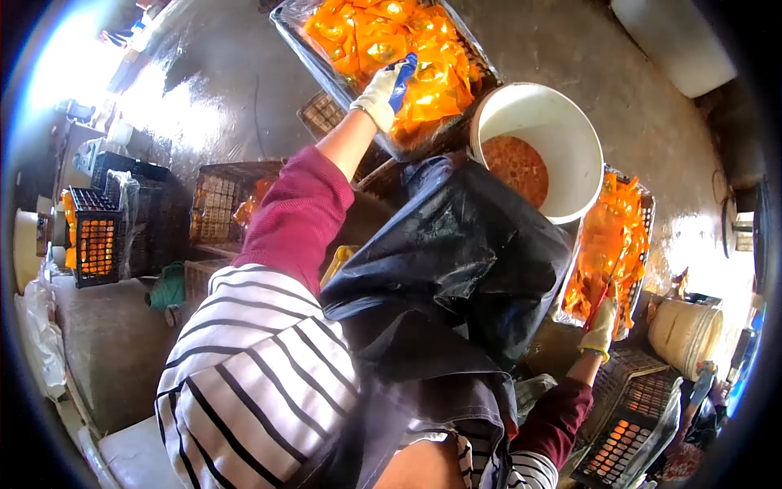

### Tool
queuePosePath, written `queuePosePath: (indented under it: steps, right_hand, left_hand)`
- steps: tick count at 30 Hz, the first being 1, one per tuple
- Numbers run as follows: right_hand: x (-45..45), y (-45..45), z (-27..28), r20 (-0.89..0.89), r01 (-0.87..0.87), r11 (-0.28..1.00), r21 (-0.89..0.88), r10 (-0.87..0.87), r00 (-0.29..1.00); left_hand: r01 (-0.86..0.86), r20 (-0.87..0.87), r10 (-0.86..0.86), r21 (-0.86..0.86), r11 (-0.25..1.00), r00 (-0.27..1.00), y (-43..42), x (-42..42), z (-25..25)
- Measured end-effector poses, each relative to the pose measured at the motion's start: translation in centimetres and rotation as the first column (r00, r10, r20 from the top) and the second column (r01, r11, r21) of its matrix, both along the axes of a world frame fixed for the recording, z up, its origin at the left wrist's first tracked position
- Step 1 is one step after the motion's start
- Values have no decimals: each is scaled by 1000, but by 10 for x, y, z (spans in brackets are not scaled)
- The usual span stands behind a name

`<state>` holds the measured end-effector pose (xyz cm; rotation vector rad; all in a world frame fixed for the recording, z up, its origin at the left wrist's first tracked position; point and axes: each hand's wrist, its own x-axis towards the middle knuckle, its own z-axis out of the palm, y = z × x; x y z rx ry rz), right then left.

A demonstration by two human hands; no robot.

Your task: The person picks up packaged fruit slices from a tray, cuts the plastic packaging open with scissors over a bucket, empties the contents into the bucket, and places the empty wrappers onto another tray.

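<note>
1. Here were the orange pieces (432,49), glossy and thin-edged, heaped in the upper crate (326,90), with more filling the side crate (650,213); they looked light singly, soft, probably slick and easily torn.
2. The left hand (387,94), gloved, reached onto the upper heap with its fingers extended; whether it had grasped a piece, I could not tell.
3. The right hand (601,326), gloved too, was down at the near end of the side crate, a slim red item (609,287) by its fingers; whether the hand was clenched round it, I could not tell.
4. For a hold, a piece's thicker middle looked safer than its flimsy edges; a gentle pinch seemed enough.
5. Between the crates stood the white bucket (562,122), with reddish-brown contents (513,167) low inside; over on the left, a black crate (96,218) showed orange through its mesh.
</note>
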<state>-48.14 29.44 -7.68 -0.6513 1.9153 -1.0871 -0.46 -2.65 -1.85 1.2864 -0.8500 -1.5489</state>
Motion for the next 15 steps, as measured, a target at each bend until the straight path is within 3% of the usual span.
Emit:
queuePosePath:
  steps: [1,5,7,8,10,12,14,15]
  right_hand:
    - [8,-8,5,-49,-22,1000,-11,22,999]
    - [14,-27,6,238,23,983,-180,21,971]
    - [14,-33,4,214,-56,970,-236,109,971]
    - [14,-35,5,175,-101,960,-262,150,973]
    - [18,-37,7,68,-192,932,-307,223,972]
    - [33,-41,28,202,-79,971,-227,127,971]
    - [22,-41,4,261,8,942,-335,84,962]
    - [23,-45,1,251,-10,934,-358,106,962]
  left_hand:
    - [0,-41,-1,-21,1000,999,-3,-4,-6]
    - [-41,-86,33,-94,995,996,-9,-28,-18]
    - [-98,20,100,-102,990,995,3,-43,-2]
    - [-143,59,141,22,989,988,13,-50,22]
    - [-106,103,109,-35,994,989,13,-51,23]
    - [-56,106,71,-140,989,992,14,-59,26]
    - [6,70,16,-294,956,997,16,-79,30]
    - [32,-35,-50,-410,911,998,7,-91,19]
